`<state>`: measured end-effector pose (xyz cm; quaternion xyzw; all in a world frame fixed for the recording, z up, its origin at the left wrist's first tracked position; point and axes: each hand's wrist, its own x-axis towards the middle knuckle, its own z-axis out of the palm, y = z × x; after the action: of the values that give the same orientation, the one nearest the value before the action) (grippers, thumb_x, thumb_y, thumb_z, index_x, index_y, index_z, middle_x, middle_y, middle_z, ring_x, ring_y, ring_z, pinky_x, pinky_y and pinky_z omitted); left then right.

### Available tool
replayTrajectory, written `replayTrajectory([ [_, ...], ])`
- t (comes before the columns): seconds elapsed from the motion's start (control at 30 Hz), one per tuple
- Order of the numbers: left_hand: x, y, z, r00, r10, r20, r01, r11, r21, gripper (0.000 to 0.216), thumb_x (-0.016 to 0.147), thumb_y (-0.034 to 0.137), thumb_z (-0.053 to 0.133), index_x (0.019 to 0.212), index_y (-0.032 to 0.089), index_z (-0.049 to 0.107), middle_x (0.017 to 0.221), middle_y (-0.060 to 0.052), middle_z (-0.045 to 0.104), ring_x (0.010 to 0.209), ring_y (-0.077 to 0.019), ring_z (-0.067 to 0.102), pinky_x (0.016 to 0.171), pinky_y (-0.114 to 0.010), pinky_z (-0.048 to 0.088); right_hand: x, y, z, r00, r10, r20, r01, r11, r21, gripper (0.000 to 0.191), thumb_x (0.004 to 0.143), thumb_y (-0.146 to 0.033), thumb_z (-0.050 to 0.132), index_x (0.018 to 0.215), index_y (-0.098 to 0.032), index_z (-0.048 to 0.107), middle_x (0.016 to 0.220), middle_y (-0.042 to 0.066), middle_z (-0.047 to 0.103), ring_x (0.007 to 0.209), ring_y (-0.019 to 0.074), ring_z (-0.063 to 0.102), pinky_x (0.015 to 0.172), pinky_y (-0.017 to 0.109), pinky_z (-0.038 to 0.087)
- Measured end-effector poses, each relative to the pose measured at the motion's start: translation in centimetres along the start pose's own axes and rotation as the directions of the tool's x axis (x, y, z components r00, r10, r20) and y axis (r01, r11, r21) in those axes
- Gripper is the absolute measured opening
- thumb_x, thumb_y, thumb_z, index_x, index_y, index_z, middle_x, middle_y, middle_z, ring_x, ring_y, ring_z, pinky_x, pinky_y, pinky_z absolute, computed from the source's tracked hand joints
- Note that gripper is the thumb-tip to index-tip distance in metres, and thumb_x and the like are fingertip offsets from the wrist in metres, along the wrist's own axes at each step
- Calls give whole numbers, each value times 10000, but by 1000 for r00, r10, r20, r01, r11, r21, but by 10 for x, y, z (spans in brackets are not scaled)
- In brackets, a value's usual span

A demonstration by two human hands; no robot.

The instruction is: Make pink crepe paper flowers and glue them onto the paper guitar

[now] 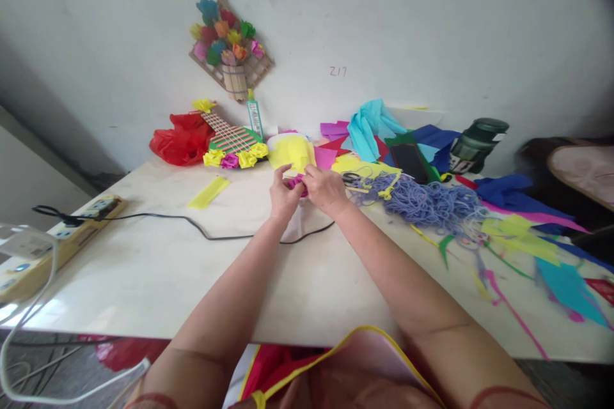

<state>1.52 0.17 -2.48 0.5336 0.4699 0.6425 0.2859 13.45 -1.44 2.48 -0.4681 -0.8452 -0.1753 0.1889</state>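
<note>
Both arms reach forward over the table, and the hands meet at a small piece of magenta crepe paper [297, 185]. My left hand [284, 195] pinches it from the left with thumb and fingers. From the right, my right hand [323, 188] has its fingers closed on the same paper. The paper looks bunched up, and the fingers cover part of it. Just behind the hands lies yellow crepe paper [290, 152]. A flat yellow strip [210, 192] rests to their left. Scissors [352, 177] lie partly covered, right of my right hand.
A power strip [62, 246] sits at the left, its black cable [192, 220] crossing the table. Tangled purple string [426, 201] and paper scraps spread over the right. Behind stand a guitar-shaped craft [233, 140], a glue bottle [254, 116] and a dark green bottle [477, 146].
</note>
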Motion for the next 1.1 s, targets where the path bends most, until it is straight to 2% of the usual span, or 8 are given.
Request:
replayTrajectory([
  [0.17, 1, -3, 0, 1000, 4, -29, -3, 1000, 27, 520, 605, 195, 600, 1118, 181, 515, 578, 50, 565, 515, -113, 529, 558, -235, 442, 1, 3, 0, 999, 21, 24, -22, 999, 25, 372, 936, -252, 295, 934, -170, 657, 1011, 89, 602, 820, 170, 542, 618, 269, 312],
  [0.3, 3, -4, -2, 998, 5, -68, -5, 1000, -1, 537, 619, 219, 614, 1142, 189, 497, 606, 48, 569, 529, -114, 551, 557, -233, 451, 2, 8, -2, 996, 80, 36, -83, 993, 89, 359, 939, -330, 300, 1132, -267, 597, 1050, 50, 583, 816, 159, 555, 615, 254, 329],
  [0.37, 5, -5, -3, 995, 7, -97, -10, 999, -36, 531, 629, 237, 620, 1142, 189, 489, 625, 44, 571, 541, -114, 558, 562, -235, 463, 3, 10, -3, 994, 96, 52, -101, 990, 97, 360, 931, -344, 319, 1179, -269, 570, 1071, 55, 576, 824, 165, 561, 633, 259, 345],
  [0.57, 9, -5, -7, 984, -64, -169, 22, 972, -235, 550, 625, 262, 655, 1132, 180, 459, 655, 38, 556, 571, -108, 568, 607, -259, 496, 3, 17, -8, 984, 122, 133, -132, 989, 68, 373, 914, -353, 342, 1148, -230, 606, 1079, 85, 584, 866, 191, 572, 669, 279, 370],
  [0.77, 8, 5, -10, 969, -207, -137, 130, 893, -432, 565, 593, 252, 696, 1094, 207, 440, 745, 13, 573, 698, -141, 617, 688, -300, 509, 2, 25, -18, 989, 135, 66, -141, 986, 90, 303, 876, -327, 424, 975, -224, 690, 995, 65, 626, 826, 184, 574, 640, 279, 355],
  [0.87, 7, 9, -11, 963, -237, -130, 153, 875, -460, 541, 591, 252, 701, 1063, 220, 437, 822, -10, 600, 769, -161, 630, 724, -322, 503, 2, 29, -19, 982, 185, 25, -187, 967, 173, 271, 853, -325, 467, 914, -215, 706, 927, 57, 652, 806, 171, 568, 639, 268, 349],
  [0.97, 8, 9, -11, 962, -248, -117, 163, 860, -484, 516, 598, 234, 695, 1046, 222, 439, 862, -21, 617, 812, -164, 633, 762, -333, 493, 5, 32, -13, 965, 262, 0, -247, 910, 332, 251, 828, -325, 502, 843, -195, 716, 818, 39, 667, 743, 150, 556, 628, 251, 343],
  [1.1, 9, 7, -10, 947, -309, -85, 220, 821, -527, 508, 591, 187, 686, 1040, 212, 451, 831, -10, 625, 825, -157, 635, 798, -330, 483, 9, 33, 0, 928, 371, 20, -309, 741, 596, 273, 787, -353, 537, 748, -144, 708, 644, 15, 626, 632, 127, 531, 582, 229, 344],
])
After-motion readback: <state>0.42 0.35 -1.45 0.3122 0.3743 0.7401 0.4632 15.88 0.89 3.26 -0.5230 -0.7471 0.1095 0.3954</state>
